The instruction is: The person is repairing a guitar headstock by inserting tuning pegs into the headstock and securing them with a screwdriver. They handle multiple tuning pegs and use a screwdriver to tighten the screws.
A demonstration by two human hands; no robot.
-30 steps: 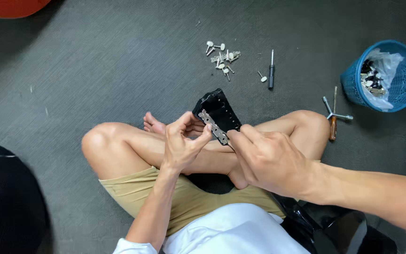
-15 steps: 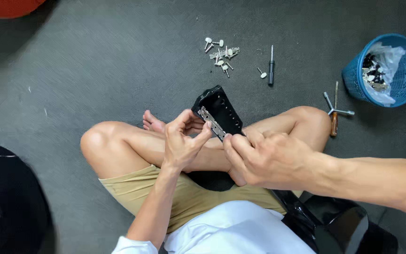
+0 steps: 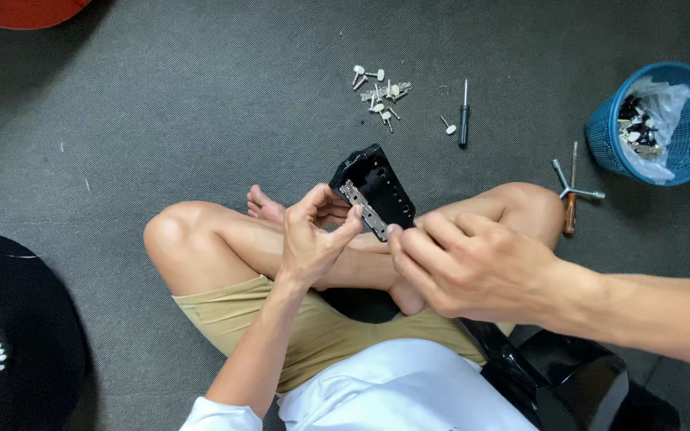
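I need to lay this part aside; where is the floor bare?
Bare grey carpet lies left of the tuning pegs, above the knee. It is crowded at right: screwdriver, wrench, blue basket. The hands hold the black headstock.

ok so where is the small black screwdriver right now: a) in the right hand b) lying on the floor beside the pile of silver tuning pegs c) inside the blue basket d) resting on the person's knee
b: the small black screwdriver lies on the grey floor just right of the silver tuning pegs, apart from both hands, which hold the black headstock.
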